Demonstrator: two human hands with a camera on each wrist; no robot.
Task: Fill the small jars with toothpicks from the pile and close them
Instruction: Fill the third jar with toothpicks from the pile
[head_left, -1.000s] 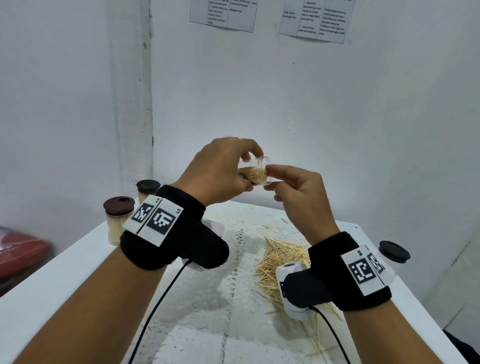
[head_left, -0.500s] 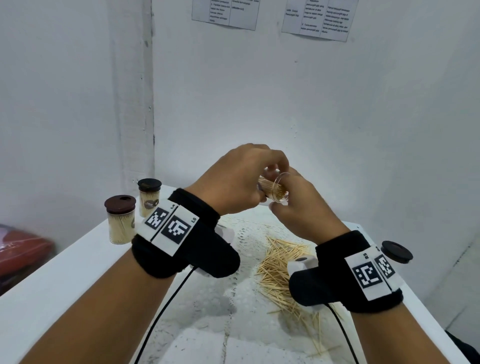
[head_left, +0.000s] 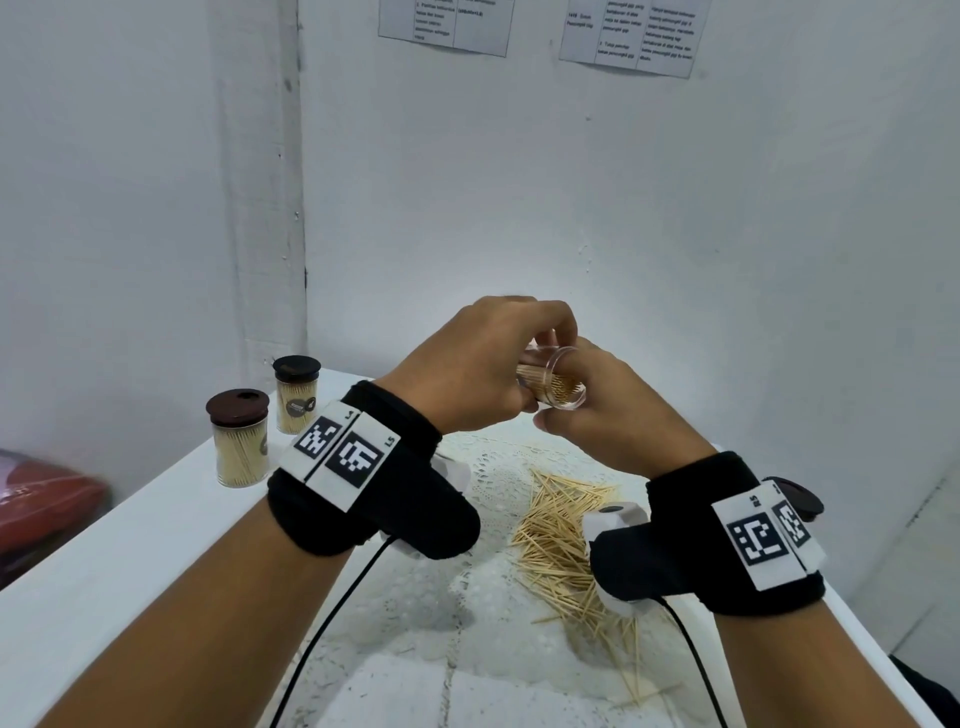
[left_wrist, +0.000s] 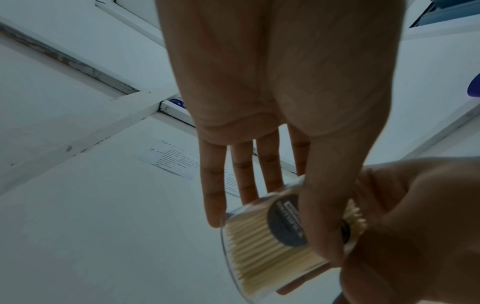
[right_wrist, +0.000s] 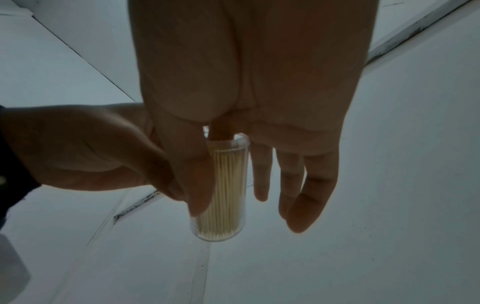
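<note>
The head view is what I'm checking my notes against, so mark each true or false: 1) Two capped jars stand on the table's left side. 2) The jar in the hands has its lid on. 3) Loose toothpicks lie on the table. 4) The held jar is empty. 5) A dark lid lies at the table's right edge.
1) True: two capped jars stand at the left.
2) False: the held jar, gripped by the left hand and right hand, has an open mouth.
3) True: a toothpick pile lies there.
4) False: it is packed with toothpicks.
5) True: the loose lid lies there, partly hidden.
</note>
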